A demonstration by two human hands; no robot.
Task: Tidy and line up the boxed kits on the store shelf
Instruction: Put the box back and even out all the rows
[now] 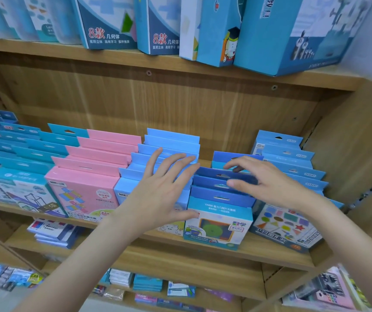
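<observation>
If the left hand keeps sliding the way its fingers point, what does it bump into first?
Probably the light blue boxes further back in that row: the left hand already lies over their tops, fingers aimed at the back. Depth is hard to judge.

Person's visible body: two hands and two forearms, head camera.

Both forearms were bare from the frame's lower edge to the wrist; no sleeve, cuff or glove showed on either. The left hand (158, 194) carried no ring, watch or band, and the right hand (268, 183) was likewise unadorned. Fingers were slender, with short, unpainted nails where these could be made out. The forearms appeared smooth and unmarked. Nothing above the forearms entered the view.
</observation>
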